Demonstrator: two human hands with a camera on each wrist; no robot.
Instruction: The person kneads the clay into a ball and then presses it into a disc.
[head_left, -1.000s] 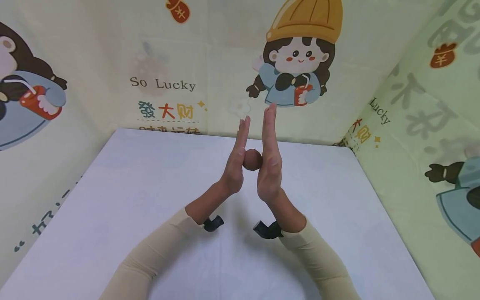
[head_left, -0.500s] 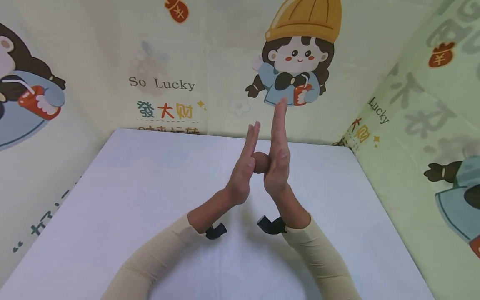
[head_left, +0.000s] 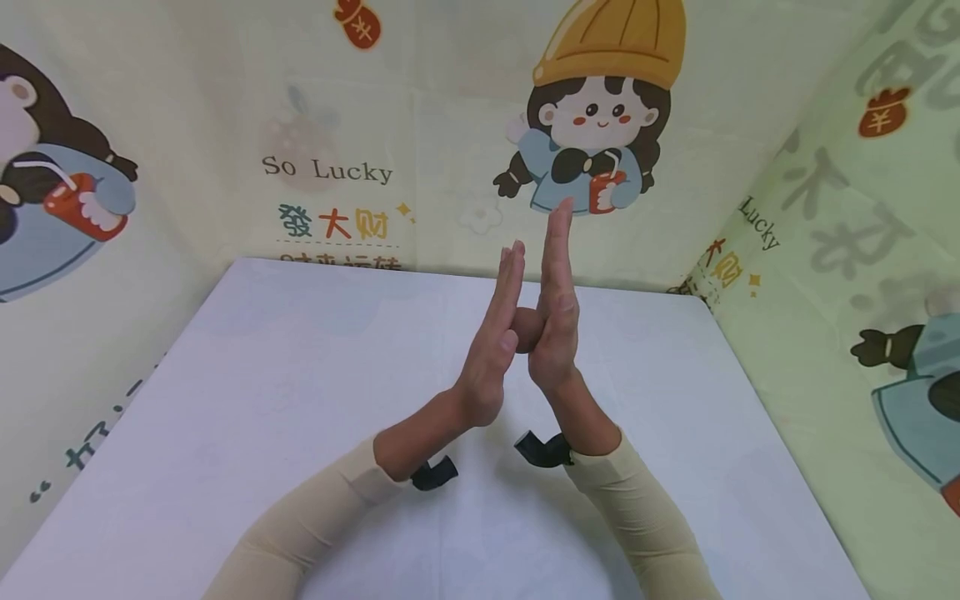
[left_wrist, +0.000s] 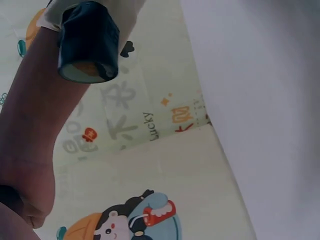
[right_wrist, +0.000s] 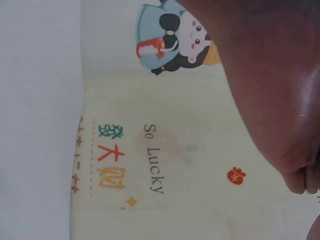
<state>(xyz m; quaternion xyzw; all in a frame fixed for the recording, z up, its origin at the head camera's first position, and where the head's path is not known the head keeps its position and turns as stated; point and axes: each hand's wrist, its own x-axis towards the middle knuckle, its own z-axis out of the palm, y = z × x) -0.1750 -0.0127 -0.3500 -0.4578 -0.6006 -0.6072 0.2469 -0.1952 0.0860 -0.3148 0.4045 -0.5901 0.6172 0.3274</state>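
A smooth brown ball [head_left: 528,330] is held in the air between the two facing palms in the head view. My left hand [head_left: 491,354] touches its left side, with fingers straight and pointing up and away. On the other side, my right hand [head_left: 557,321] presses against the ball, its fingers also straight and reaching farther up. The palms stand apart by about the ball's width, and they hide part of its sides. The left wrist view has the right hand [left_wrist: 30,185] at its left edge, beside a dark rounded patch.
Below the hands lies a white tabletop [head_left: 315,375]. Cloth printed with cartoon figures and lettering forms the back wall [head_left: 450,108] and both sides. A black wrist camera [head_left: 543,450] sticks out from each cuff.
Both hands and the ball have shifted right since a second ago. In the last half second the left hand slides slightly toward me against the ball, and the ball shifts slightly the same way.
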